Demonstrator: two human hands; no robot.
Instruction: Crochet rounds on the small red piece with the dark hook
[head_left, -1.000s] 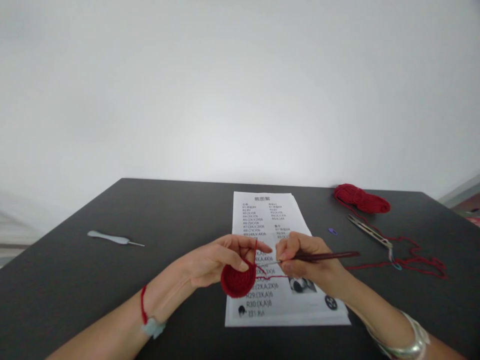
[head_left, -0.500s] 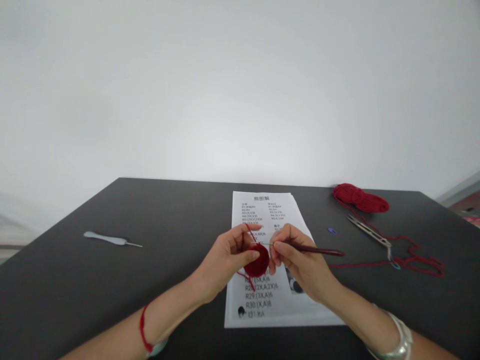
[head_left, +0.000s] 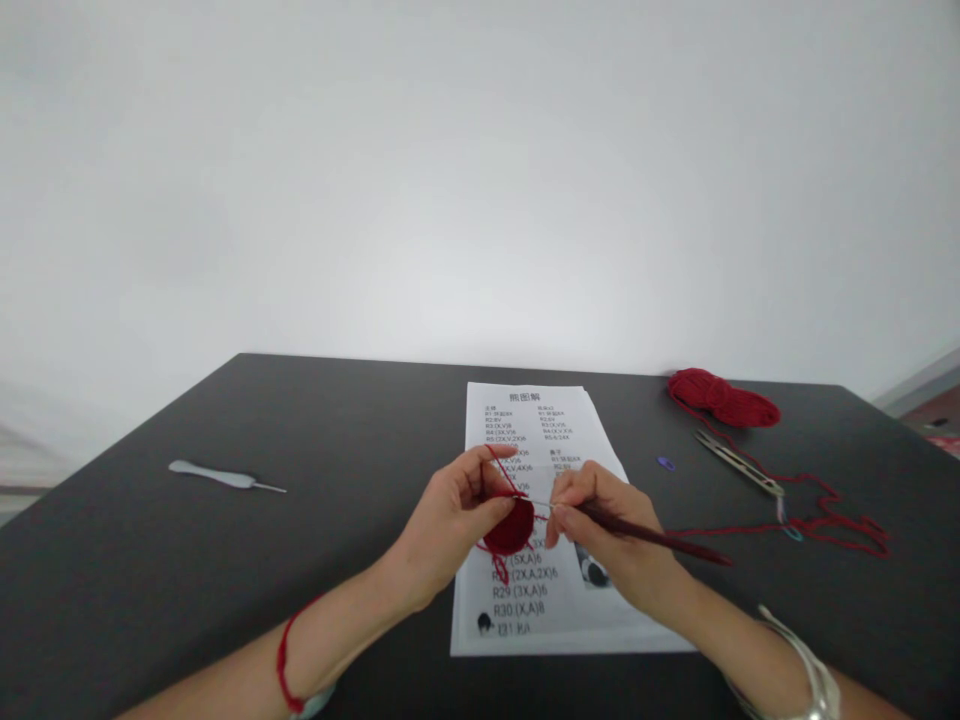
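Observation:
Above the printed sheet [head_left: 600,630], my left hand [head_left: 450,520] pinches a small round red crochet piece [head_left: 511,528] between thumb and fingers. Red yarn [head_left: 501,466] runs up from the piece over my raised left index finger, and a short loop of yarn dangles below it. My right hand [head_left: 600,520] grips a crochet hook [head_left: 660,538] with a dark red handle, held like a pencil. The hook's thin metal shaft points left and meets the top edge of the piece; its very tip is too small to make out.
A red yarn skein [head_left: 724,398] lies at the back right, its strand trailing forward. Near it are small scissors [head_left: 739,462] and a purple stitch marker [head_left: 666,463]. A grey-handled crochet hook [head_left: 225,476] rests at the left on the black table [head_left: 337,420].
My right hand has shifted slightly right, and the hook's handle now slants down to the right. The crochet piece has moved a little left in my left hand.

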